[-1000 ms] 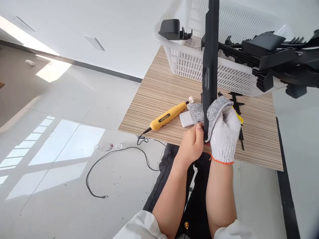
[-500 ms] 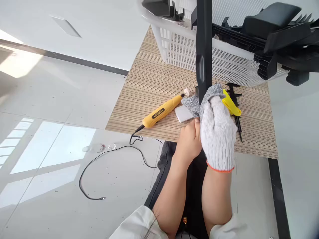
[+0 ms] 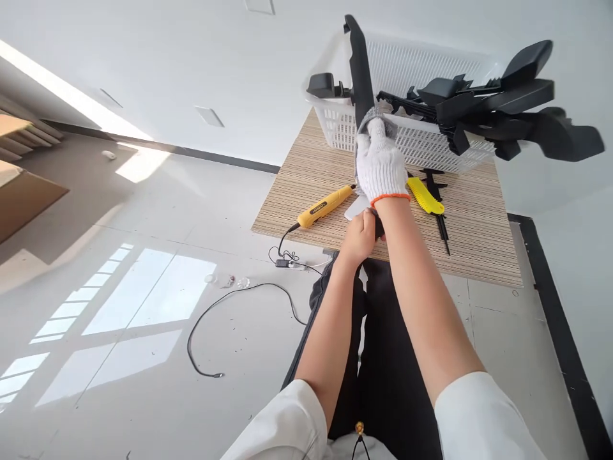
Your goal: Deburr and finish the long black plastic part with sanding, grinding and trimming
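Observation:
A long black plastic part (image 3: 361,70) points away from me over the basket's near rim. Its near end is gripped by my bare left hand (image 3: 359,236) at the table's front edge. My right hand (image 3: 382,160), in a white knit glove with an orange cuff, is closed around a grey cloth (image 3: 372,115) wrapped on the part's middle. Left of the hands lies a yellow corded pen tool (image 3: 325,206), its tip close to the cloth. A white pad (image 3: 355,208) is partly hidden beside my left hand.
A white slatted basket (image 3: 421,144) full of black parts (image 3: 479,105) stands at the table's back, several overhanging right. On the striped table (image 3: 483,236) lie a yellow brush (image 3: 425,195) and black calipers (image 3: 433,185). A black cable (image 3: 191,338) curls on the floor.
My gloved right hand and the cloth have slid away from me along the black part, apart from my left hand. The camera view has shifted, showing more of the basket and the part's far end.

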Demonstrator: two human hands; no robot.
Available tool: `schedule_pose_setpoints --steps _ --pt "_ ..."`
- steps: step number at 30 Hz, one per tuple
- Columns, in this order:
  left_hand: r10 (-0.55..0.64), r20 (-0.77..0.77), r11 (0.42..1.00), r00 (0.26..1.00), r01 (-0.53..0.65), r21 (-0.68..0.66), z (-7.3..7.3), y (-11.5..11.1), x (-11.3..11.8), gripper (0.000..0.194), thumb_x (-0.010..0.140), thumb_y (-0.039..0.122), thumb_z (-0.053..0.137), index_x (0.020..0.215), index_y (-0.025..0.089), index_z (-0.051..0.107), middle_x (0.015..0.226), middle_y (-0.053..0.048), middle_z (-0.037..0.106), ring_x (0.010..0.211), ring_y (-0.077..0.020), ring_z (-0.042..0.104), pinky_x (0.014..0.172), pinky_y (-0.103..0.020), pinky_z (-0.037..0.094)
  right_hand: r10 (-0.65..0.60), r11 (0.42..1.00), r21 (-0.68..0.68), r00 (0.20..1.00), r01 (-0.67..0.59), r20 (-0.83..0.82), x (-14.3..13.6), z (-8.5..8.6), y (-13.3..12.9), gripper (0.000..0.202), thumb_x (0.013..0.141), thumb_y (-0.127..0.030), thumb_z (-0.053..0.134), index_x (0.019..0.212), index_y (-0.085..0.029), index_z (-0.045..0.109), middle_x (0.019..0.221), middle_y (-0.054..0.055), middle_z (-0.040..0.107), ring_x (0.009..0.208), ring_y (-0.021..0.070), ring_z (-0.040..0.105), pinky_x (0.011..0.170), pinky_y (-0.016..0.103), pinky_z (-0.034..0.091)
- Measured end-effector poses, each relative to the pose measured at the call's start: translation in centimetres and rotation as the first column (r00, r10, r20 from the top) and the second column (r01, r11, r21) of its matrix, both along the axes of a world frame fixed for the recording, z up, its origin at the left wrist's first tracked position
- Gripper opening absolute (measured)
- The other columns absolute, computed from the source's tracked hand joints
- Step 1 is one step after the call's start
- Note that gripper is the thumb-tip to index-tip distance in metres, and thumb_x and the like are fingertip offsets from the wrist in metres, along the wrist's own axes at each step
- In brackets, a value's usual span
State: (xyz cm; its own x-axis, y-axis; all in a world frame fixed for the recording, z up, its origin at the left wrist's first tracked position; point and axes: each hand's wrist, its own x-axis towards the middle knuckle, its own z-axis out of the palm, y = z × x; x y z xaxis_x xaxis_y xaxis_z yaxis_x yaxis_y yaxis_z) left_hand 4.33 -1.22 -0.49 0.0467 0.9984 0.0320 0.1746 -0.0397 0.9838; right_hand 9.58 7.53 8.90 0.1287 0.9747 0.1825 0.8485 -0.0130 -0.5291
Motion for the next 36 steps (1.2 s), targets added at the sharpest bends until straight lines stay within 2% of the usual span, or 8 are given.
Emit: schedule_pose_setpoints --steps 3,7,11,14,18,21,27,36 --pt "-0.035 -0.004 0.999 0.999 0.035 0.016 -0.4 0.0 0.0 0.041 0.106 0.028 0.032 0.065 0.023 0.035 0.057 0.002 0.044 0.058 -0.0152 0.043 0.062 -0.029 0.033 0.031 0.996 0.086 0.985 -0.017 -0.17 0.8 -1.9 -0.3 0.035 0.106 -0.034 0.042 0.134 -0.018 0.055 0.107 0.01 0.063 0.113 0.0329 0.068 0.099 0.055 0.05" --pt "0.021 -0.054 1.0 0.998 -0.021 0.012 -0.4 0.0 0.1 0.039 0.105 0.026 0.036 0.066 0.024 0.036 0.06 0.001 0.044 0.06 -0.0163 0.042 0.062 -0.03 0.031 0.086 0.979 0.203 0.954 -0.027 -0.288 1.3 -3.9 1.3 0.028 0.103 -0.032 0.043 0.124 -0.018 0.054 0.108 0.01 0.061 0.117 0.0346 0.067 0.096 0.057 0.05" --pt "0.043 -0.041 0.999 0.998 -0.044 -0.01 -0.2 0.3 0.2 0.04 0.105 0.024 0.031 0.066 0.024 0.038 0.059 0.0 0.047 0.061 -0.0172 0.044 0.062 -0.031 0.032 0.068 0.979 0.203 0.959 -0.011 -0.275 0.8 -3.7 4.1 0.031 0.105 -0.029 0.031 0.124 -0.014 0.05 0.111 0.011 0.058 0.122 0.0336 0.065 0.097 0.055 0.047" --pt "0.053 -0.022 0.999 0.998 -0.053 0.004 -0.1 0.6 0.2 0.042 0.106 0.025 0.029 0.065 0.024 0.037 0.062 -0.001 0.05 0.064 -0.0173 0.046 0.062 -0.031 0.032 0.051 0.985 0.175 0.967 -0.007 -0.248 0.3 -3.4 5.5 0.029 0.103 -0.031 0.038 0.124 -0.015 0.051 0.107 0.011 0.059 0.117 0.0352 0.067 0.096 0.059 0.048" --pt "0.074 -0.049 0.997 0.996 -0.074 0.0 0.2 0.6 0.3 0.042 0.107 0.028 0.028 0.066 0.023 0.039 0.064 -0.002 0.052 0.066 -0.0182 0.049 0.064 -0.031 0.033 0.106 0.967 0.253 0.955 -0.034 -0.277 0.2 -3.8 5.8 0.029 0.1 -0.036 0.047 0.123 -0.021 0.054 0.101 0.01 0.06 0.112 0.0357 0.068 0.096 0.062 0.05" --pt "0.077 -0.108 0.997 0.991 -0.079 -0.016 0.4 0.3 0.6 0.043 0.107 0.029 0.031 0.066 0.023 0.039 0.063 -0.002 0.051 0.064 -0.0185 0.047 0.063 -0.032 0.032 0.098 0.966 0.259 0.947 -0.017 -0.305 0.5 -3.7 4.4 0.029 0.1 -0.036 0.046 0.123 -0.022 0.056 0.098 0.008 0.061 0.111 0.0343 0.068 0.096 0.06 0.05" --pt "0.061 -0.165 0.997 0.984 -0.068 -0.038 -0.1 -0.1 0.9 0.038 0.101 0.019 0.044 0.065 0.024 0.036 0.061 0.0 0.046 0.059 -0.0174 0.04 0.063 -0.032 0.028 -0.072 0.992 0.083 0.963 0.096 -0.261 1.3 -2.2 -1.0 0.027 0.101 -0.039 0.046 0.119 -0.024 0.061 0.104 0.009 0.069 0.103 0.0303 0.069 0.092 0.05 0.053" --pt "0.074 -0.048 0.997 0.996 -0.075 -0.016 -0.8 0.4 0.6 0.037 0.099 0.025 0.045 0.063 0.023 0.038 0.064 -0.001 0.05 0.063 -0.0172 0.043 0.063 -0.032 0.028 -0.082 0.997 -0.026 0.946 0.078 -0.313 2.6 -4.1 -8.2 0.031 0.103 -0.043 0.045 0.12 -0.027 0.065 0.114 0.008 0.075 0.105 0.0264 0.069 0.091 0.04 0.051"
